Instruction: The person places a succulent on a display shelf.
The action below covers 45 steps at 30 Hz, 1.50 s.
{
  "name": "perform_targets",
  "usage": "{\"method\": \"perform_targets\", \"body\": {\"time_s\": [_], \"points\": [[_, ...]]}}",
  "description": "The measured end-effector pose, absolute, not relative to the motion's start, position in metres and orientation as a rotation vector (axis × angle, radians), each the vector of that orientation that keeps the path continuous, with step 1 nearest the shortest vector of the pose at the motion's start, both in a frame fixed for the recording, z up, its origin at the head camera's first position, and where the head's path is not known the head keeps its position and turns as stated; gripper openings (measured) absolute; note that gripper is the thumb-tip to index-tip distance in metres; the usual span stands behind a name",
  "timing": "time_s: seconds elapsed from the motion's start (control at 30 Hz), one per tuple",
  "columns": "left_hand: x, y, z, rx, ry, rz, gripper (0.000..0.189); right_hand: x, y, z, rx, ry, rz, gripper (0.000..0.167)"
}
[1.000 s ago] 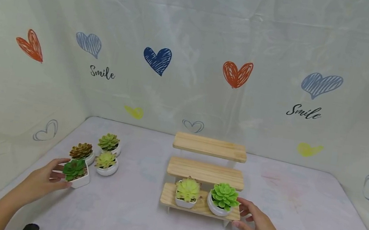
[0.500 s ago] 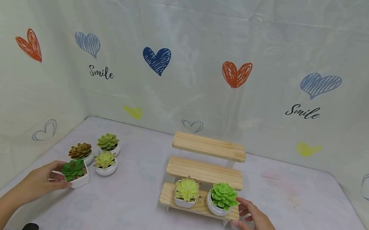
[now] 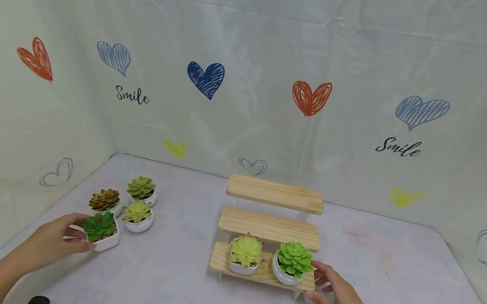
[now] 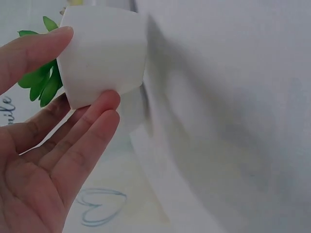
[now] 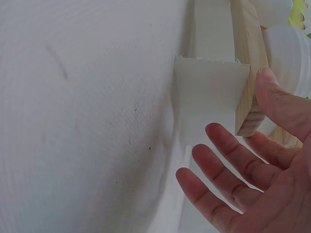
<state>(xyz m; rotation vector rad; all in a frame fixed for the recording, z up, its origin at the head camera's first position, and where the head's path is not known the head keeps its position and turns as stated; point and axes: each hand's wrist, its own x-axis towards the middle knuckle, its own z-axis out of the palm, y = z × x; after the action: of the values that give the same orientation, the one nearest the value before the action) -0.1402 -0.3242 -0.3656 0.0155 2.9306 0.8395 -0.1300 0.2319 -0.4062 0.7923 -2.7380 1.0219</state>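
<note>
My left hand (image 3: 55, 240) holds a dark green succulent (image 3: 98, 226) in an angular white pot (image 3: 107, 242), at the left of the table. In the left wrist view the thumb lies against one side of the pot (image 4: 104, 56) and fingertips touch the opposite side. My right hand (image 3: 337, 295) is at the right end of the wooden tiered stand's lowest board (image 3: 264, 275). In the right wrist view its thumb touches the board (image 5: 250, 104) and the other fingers are spread and loosely bent. Two light green potted succulents, one spiky (image 3: 247, 250) and one rounded (image 3: 295, 259), stand on that board.
Behind the held pot stand a brown succulent (image 3: 104, 199), a yellow-green succulent (image 3: 137, 211) and a green succulent (image 3: 141, 187), all in white pots. The stand has a middle board (image 3: 269, 227) and a top board (image 3: 275, 194). A dark object (image 3: 38, 303) shows at the bottom edge.
The held succulent has shifted very slightly to the right relative to the brown one behind it. My right hand stays at the stand's end. The head view has drifted a little.
</note>
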Motion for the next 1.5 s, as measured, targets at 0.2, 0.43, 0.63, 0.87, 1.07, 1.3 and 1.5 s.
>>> {"method": "perform_targets", "body": {"time_s": [0.2,0.43,0.63,0.87,1.07,1.3,1.5], "points": [[-0.136,-0.31,-0.355,0.033,2.96,0.833,0.077,-0.13,0.232,-0.405,0.787,-2.751,1.01,0.054],[-0.132,-0.284,-0.341,0.061,2.996,0.916,0.072,-0.131,0.232,-0.404,0.784,-2.772,1.035,0.054],[-0.132,-0.26,-0.334,0.173,3.073,1.012,0.064,-0.13,0.232,-0.404,0.765,-2.797,1.045,0.055],[-0.136,-0.23,-0.326,0.279,3.073,1.13,0.062,-0.13,0.233,-0.406,0.769,-2.792,1.042,0.056],[-0.142,-0.205,-0.32,0.378,3.051,1.252,0.057,-0.13,0.233,-0.405,0.769,-2.792,1.048,0.055],[-0.153,-0.18,-0.317,0.497,2.981,1.409,0.056,-0.13,0.232,-0.405,0.78,-2.79,1.039,0.055],[-0.16,-0.16,-0.314,0.582,2.916,1.506,0.053,-0.131,0.232,-0.405,0.779,-2.797,1.037,0.055]]}}
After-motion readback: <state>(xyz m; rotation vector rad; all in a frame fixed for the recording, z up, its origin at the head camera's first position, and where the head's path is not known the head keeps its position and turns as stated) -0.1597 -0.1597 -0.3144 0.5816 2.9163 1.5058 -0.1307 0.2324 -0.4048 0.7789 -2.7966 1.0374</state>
